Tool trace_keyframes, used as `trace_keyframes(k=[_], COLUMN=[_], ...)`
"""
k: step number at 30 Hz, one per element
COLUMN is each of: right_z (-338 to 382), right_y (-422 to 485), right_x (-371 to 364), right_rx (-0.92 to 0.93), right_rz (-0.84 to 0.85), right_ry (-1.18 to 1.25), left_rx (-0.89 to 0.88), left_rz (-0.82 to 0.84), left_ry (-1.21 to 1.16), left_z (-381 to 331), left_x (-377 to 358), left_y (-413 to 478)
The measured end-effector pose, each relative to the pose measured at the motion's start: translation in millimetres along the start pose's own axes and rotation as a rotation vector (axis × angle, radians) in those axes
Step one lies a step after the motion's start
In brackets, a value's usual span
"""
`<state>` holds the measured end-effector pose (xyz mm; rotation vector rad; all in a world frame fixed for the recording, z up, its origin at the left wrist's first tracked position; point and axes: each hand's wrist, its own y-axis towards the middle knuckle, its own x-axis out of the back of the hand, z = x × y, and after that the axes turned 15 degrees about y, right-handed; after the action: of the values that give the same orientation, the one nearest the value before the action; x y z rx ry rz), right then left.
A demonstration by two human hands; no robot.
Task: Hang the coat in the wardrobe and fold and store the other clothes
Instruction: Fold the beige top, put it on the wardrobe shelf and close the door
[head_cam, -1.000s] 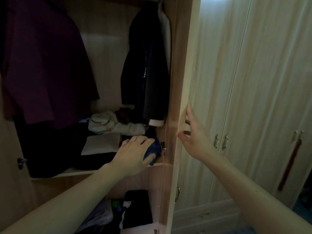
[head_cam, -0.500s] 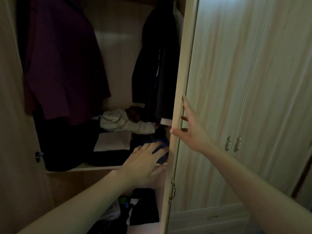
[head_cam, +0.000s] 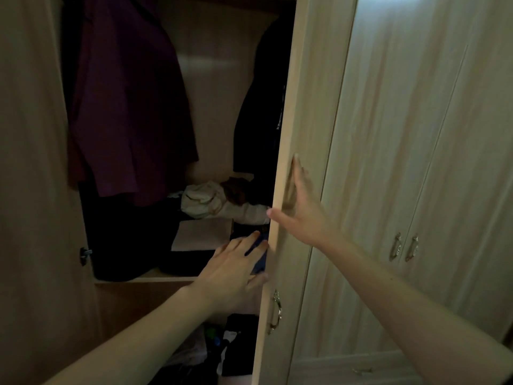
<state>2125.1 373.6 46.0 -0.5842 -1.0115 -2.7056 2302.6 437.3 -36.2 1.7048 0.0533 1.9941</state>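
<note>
two hands at a half-open wardrobe door

the right hand lies flat, fingers spread, on the pale door at centre frame, gripping nothing; the left hand rests with loosely open fingers on a blue garment at the shelf edge, lower centre; a maroon coat hangs upper left; a dark coat hangs beside the door edge.

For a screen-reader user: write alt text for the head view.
A person's right hand presses the pale wooden wardrobe door by its edge while the left hand rests on a dark blue garment on the shelf, below a hanging maroon coat.
</note>
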Motion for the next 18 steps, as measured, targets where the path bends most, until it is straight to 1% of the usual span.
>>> trace_keyframes(k=[3,6,8,12,18], right_z=[1,3,2,-3,-8], right_y=[16,34,43,59,81], right_x=[-34,-68,-83,-102,-125], right_rx=[-0.017,-0.073,-0.091,-0.111,-0.122], right_rz=[-0.097,-0.190,-0.201,-0.168,-0.199], right_ry=[0.042,0.058,0.026,-0.057,-0.141], left_rx=[0.027,0.060,0.078,0.091,0.104], left_rz=[0.029,0.050,0.055,0.049,0.005], left_ry=[-0.026,-0.064,-0.094,-0.121,-0.138], left_z=[16,33,44,65,88], left_x=[-5,-11,-15,-30,-52], left_y=[-3,-3,-2,3,11])
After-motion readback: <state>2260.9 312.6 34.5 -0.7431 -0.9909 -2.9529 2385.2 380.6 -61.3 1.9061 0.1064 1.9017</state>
